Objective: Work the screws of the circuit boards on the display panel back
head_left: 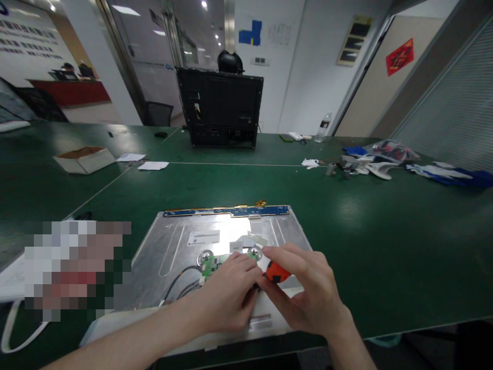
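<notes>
A silvery metal display panel point(177, 231) lies flat at the table's near edge, with a blue circuit strip point(215, 211) along its far side. My right hand point(314, 288) grips the orange and black handle of a screwdriver point(278, 272) between thumb and fingers, over the panel's near part. Close against it, my left hand point(234, 290) has its fingers curled together by the screwdriver's front end; what they hold, if anything, is hidden. Under and beside the left hand sits a green circuit board point(210, 264), partly covered, with dark cables point(177, 277) running from it.
Across the green table point(370, 231) stands a black monitor housing point(221, 108). An open cardboard box point(85, 160) and papers point(153, 165) are at left. Bags and small parts point(350, 163) are heaped far right, near a water bottle point(323, 127). A patch at left is pixelated.
</notes>
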A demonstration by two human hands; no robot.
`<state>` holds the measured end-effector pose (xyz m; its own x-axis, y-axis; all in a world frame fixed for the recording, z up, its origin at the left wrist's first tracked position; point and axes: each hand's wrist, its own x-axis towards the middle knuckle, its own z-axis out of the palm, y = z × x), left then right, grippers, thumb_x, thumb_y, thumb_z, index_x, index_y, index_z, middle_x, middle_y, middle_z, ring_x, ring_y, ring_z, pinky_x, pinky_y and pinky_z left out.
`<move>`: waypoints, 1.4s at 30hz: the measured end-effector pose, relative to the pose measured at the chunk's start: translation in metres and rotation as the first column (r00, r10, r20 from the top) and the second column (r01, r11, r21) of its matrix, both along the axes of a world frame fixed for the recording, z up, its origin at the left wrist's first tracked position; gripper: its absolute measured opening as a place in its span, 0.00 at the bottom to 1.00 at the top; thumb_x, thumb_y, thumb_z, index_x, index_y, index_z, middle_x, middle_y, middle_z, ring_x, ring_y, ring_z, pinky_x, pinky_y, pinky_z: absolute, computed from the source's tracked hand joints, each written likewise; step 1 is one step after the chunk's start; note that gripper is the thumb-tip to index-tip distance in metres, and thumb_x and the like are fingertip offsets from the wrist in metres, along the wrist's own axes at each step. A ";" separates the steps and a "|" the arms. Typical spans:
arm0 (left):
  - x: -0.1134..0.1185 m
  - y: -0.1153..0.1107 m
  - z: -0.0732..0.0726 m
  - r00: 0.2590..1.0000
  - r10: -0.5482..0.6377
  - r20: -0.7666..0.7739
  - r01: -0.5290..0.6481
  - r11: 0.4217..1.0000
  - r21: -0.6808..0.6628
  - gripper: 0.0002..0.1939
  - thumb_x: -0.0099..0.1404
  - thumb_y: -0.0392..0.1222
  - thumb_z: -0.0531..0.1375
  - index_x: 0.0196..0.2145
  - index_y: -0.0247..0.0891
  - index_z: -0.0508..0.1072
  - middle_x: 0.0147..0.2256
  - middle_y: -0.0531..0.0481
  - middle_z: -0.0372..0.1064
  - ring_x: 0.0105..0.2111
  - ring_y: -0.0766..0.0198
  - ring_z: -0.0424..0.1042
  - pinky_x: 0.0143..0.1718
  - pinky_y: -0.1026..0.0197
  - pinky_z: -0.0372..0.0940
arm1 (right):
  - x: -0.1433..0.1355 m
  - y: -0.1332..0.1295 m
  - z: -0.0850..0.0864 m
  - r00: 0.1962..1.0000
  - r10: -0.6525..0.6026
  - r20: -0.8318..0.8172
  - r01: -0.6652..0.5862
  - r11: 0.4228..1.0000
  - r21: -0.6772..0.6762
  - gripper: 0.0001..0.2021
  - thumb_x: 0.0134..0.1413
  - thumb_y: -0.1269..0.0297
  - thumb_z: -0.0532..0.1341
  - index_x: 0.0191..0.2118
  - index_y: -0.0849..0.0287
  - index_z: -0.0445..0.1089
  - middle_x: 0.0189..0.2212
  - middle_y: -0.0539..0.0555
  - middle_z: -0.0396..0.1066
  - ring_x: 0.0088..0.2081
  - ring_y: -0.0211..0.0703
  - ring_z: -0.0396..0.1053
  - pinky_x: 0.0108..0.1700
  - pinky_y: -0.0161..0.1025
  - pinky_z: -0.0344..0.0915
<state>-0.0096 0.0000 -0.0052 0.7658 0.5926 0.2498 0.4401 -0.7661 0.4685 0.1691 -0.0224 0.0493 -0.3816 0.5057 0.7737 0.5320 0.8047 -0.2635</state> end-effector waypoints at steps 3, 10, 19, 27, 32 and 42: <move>0.000 -0.001 0.001 1.000 0.020 0.002 -0.020 1.000 -0.012 0.08 0.59 0.33 0.55 0.38 0.37 0.67 0.36 0.45 0.68 0.39 0.54 0.67 0.45 0.49 0.63 | 0.001 0.000 0.002 1.000 0.029 0.000 -0.029 0.999 -0.029 0.19 0.58 0.68 0.58 0.55 0.58 0.61 0.31 0.52 0.73 0.29 0.40 0.71 0.27 0.37 0.64; 0.001 -0.001 0.006 1.000 0.008 -0.008 -0.008 1.000 -0.008 0.08 0.58 0.33 0.55 0.37 0.37 0.68 0.36 0.43 0.69 0.40 0.53 0.68 0.46 0.49 0.63 | 0.001 -0.002 0.005 0.998 0.063 -0.019 -0.064 0.996 -0.064 0.23 0.54 0.73 0.57 0.57 0.61 0.59 0.39 0.54 0.75 0.36 0.40 0.73 0.35 0.35 0.68; 0.000 -0.001 -0.002 1.000 0.016 0.022 -0.016 1.000 -0.003 0.11 0.59 0.33 0.55 0.41 0.38 0.67 0.38 0.44 0.69 0.41 0.53 0.67 0.47 0.48 0.63 | 0.000 0.002 -0.001 1.000 -0.019 0.013 0.018 1.000 0.016 0.18 0.59 0.69 0.58 0.54 0.59 0.61 0.30 0.51 0.73 0.28 0.40 0.71 0.27 0.37 0.62; 0.001 -0.001 0.003 1.000 0.018 0.008 -0.017 1.000 -0.018 0.10 0.59 0.33 0.54 0.40 0.37 0.67 0.36 0.44 0.69 0.40 0.53 0.68 0.47 0.47 0.63 | 0.002 -0.003 0.005 0.999 0.047 0.024 -0.045 0.996 -0.081 0.22 0.57 0.70 0.56 0.58 0.61 0.58 0.38 0.55 0.75 0.35 0.41 0.73 0.33 0.36 0.68; 0.000 -0.001 0.002 1.000 0.025 0.000 -0.025 0.999 -0.022 0.09 0.58 0.33 0.55 0.38 0.37 0.67 0.36 0.44 0.68 0.40 0.53 0.67 0.48 0.47 0.62 | 0.000 -0.002 0.003 1.000 0.028 0.003 -0.028 0.998 -0.048 0.22 0.57 0.71 0.56 0.57 0.60 0.58 0.39 0.54 0.75 0.34 0.39 0.73 0.33 0.34 0.68; 0.001 -0.001 0.000 0.999 0.034 -0.013 -0.035 0.999 -0.006 0.08 0.58 0.32 0.55 0.37 0.37 0.65 0.38 0.45 0.68 0.40 0.54 0.67 0.44 0.49 0.63 | -0.005 0.007 -0.005 0.998 -0.034 -0.052 0.038 0.997 0.073 0.19 0.59 0.67 0.59 0.55 0.56 0.59 0.30 0.50 0.73 0.29 0.41 0.72 0.27 0.36 0.67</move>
<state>-0.0087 -0.0008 -0.0051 0.7480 0.6203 0.2362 0.4723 -0.7474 0.4672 0.1646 -0.0150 0.0440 -0.3233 0.4594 0.8273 0.5487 0.8033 -0.2317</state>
